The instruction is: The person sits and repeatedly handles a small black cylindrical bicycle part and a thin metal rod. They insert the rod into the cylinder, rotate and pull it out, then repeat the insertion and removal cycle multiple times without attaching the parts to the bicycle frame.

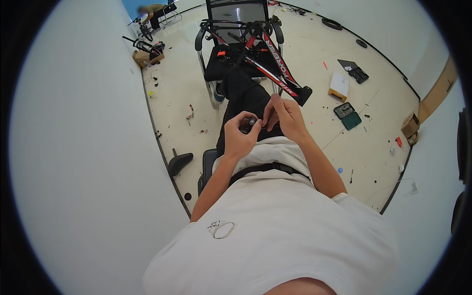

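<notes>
- Left hand [239, 136] is curled over the lap, its thumb and fingers clamped on a small metallic part [252, 121]; the part's exact kind cannot be told.
- Right hand [290, 122] is held just beside it, with the fingers bent down toward the left thumb; whether anything is pinched between its fingertips cannot be told.
- The small metallic part is thus held above the black trousers [241, 101], in front of the white T-shirt [295, 221].
- Beyond the hands, a red, black and white bicycle frame [268, 74] is laid across a black office chair [213, 73], with one end pointed toward the right hand.
- On the floor to the left, a black bicycle saddle [181, 163] is seen near the wall.
- To the right, an open green case [351, 121], a white box [340, 82] and an open black tool case [360, 74] are spread out.
- Farther off, a black tyre [332, 24] is placed by the wall.
</notes>
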The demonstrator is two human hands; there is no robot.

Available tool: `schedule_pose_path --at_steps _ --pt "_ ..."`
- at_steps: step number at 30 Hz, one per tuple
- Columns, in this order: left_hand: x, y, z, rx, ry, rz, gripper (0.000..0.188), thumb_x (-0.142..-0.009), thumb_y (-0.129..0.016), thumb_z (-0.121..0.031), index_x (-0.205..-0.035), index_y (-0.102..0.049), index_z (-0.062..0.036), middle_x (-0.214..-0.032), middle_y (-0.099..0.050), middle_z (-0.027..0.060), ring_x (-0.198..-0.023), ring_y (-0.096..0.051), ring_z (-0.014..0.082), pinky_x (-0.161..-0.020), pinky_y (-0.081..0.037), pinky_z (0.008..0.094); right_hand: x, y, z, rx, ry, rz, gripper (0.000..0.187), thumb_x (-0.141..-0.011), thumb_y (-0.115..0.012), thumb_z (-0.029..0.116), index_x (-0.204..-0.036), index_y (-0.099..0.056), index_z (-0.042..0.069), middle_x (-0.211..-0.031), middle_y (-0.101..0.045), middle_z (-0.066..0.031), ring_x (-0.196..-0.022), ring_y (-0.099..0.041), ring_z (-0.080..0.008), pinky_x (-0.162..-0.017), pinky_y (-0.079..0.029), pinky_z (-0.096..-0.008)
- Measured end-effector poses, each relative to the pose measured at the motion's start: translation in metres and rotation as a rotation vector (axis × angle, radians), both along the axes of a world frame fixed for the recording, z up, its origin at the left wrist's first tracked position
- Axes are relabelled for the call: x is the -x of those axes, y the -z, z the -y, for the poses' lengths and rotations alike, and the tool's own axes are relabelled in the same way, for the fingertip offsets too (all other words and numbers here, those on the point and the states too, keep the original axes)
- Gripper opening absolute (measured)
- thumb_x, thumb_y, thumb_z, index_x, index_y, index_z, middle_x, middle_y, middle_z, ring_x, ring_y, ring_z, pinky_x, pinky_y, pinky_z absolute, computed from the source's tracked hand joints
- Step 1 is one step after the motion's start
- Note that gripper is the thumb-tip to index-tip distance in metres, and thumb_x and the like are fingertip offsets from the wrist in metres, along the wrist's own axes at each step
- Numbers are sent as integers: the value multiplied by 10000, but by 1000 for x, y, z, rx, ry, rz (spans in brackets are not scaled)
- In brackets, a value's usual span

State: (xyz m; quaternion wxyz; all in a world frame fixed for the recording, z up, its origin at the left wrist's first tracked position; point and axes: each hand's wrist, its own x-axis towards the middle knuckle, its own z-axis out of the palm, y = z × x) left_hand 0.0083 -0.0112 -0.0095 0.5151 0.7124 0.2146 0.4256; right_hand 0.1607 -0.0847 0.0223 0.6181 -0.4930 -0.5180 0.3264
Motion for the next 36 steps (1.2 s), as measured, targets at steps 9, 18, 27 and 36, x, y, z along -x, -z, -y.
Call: schedule_pose_path --at_steps 9,18,27,36 --pt "0 -4 6 -206 -102 30 141 -865 -658 -104 -872 -607 27 -695 -600 43 -606 -539 61 -569 -430 211 -4 -9 -4 -45 7 -35 556 -1033 -411 421 -711 -575 -2 -646 -619 -83 -590 -637 -139 -556 -510 -242" --pt "-17 10 15 41 136 -13 200 -991 -533 -195 -979 -536 5 -641 -561 45 -526 -534 110 -497 -428 269 11 -9 -4 -175 62 -391 526 -1019 -429 420 -623 -396 76 -569 -304 36 -502 -277 -71 -478 -219 -252" --pt "-23 18 19 -188 -65 11 333 -1015 -465 -287 -908 -562 12 -611 -570 89 -558 -569 122 -520 -419 280 43 17 4 -629 280 311 279 -764 -529 91 -530 -398 12 -487 -367 -101 -395 -328 -259 -415 -281 -344" --pt "-8 20 -13 406 104 295 170 -910 -613 -227 -864 -556 -74 -774 -545 -3 -677 -519 85 -603 -436 246 58 -7 10 -665 124 801 82 -744 -575 82 -757 -563 2 -916 -565 -138 -953 -524 -316 -832 -391 -411"
